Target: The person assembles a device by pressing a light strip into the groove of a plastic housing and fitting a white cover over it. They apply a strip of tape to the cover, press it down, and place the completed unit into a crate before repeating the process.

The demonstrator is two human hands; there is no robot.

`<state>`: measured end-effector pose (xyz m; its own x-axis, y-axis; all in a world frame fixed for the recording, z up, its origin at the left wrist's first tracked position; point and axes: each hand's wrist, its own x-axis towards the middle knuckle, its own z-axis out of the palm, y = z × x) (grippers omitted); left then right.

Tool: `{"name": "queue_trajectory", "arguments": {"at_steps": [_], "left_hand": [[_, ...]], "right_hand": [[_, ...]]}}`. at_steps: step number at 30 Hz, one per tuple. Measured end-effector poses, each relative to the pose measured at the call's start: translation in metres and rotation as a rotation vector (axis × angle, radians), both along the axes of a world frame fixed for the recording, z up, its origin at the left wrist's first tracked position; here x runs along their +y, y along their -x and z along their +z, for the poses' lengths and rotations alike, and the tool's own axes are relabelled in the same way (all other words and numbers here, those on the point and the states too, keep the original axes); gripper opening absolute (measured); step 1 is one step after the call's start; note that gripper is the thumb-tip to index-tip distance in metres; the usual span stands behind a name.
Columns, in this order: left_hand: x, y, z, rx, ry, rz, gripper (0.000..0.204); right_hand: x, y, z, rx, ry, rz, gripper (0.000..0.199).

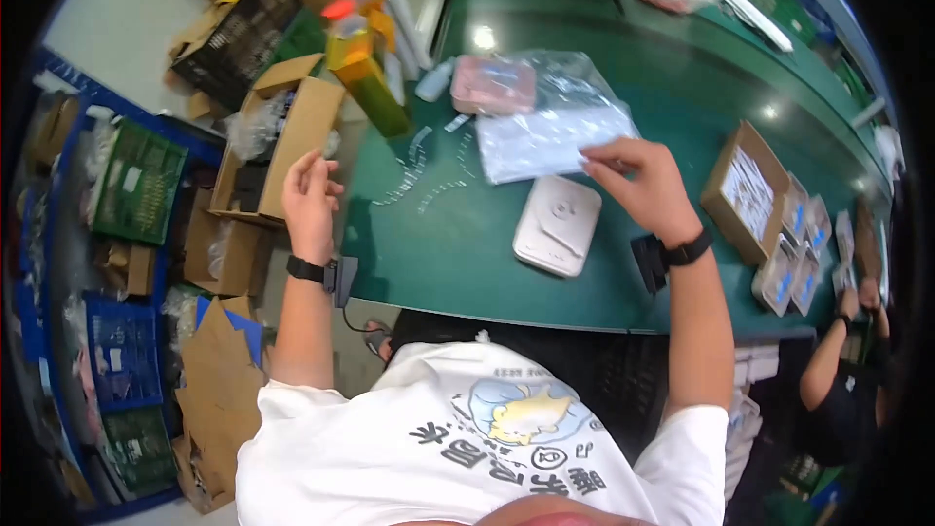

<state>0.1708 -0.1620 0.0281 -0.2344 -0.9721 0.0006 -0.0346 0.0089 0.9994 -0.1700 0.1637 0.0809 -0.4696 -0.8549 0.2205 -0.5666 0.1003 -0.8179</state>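
The clear plastic bag [550, 136] lies flat on the green worktable [458, 253], toward its far middle, with pale sheets showing through the film. The right hand [638, 185] is on it: fingers curled, thumb and fingertips pinching the bag's near right edge, wrist bent down, forearm running straight up from the lower right with a black wristband [687, 251] at the wrist. Just below that bag, almost under the hand, sits a white rounded device [557, 226], flat on the table and untouched. Behind the bag rests a pink packet in clear wrap [494, 85], touching the bag's far corner.

Over on the other side, the left hand [310, 197] hovers off the table's left edge, above an open cardboard box [282, 136]. Its fingers are loosely half-open and gently curved, holding nothing that can be made out, palm turned inward. The left forearm rises nearly vertical, a black watch [307, 270] on the wrist.

A small open carton of printed cards [745, 193] stands well to the right of the right hand, with small packets [794, 253] lined up beside it. At the far right edge another person's arm [828, 360] reaches onto the same table. Blue crates [122, 351] stand on the floor at left.
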Motion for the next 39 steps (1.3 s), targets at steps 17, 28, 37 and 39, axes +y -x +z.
{"name": "queue_trajectory", "arguments": {"at_steps": [17,28,37,39], "left_hand": [[0.159,0.171,-0.026,-0.230,0.816,-0.851,0.017],[0.160,0.179,-0.050,-0.096,0.541,-0.942,0.015],[0.165,0.174,-0.039,-0.196,0.705,-0.884,0.014],[0.166,0.172,-0.038,-0.197,0.726,-0.869,0.014]], "right_hand": [[0.014,0.015,-0.007,-0.038,-0.257,0.105,0.018],[0.014,0.015,-0.010,-0.069,-0.304,0.190,0.015],[0.015,0.013,0.002,0.010,-0.323,0.208,0.016],[0.017,0.008,-0.001,0.015,-0.332,0.196,0.015]]}}
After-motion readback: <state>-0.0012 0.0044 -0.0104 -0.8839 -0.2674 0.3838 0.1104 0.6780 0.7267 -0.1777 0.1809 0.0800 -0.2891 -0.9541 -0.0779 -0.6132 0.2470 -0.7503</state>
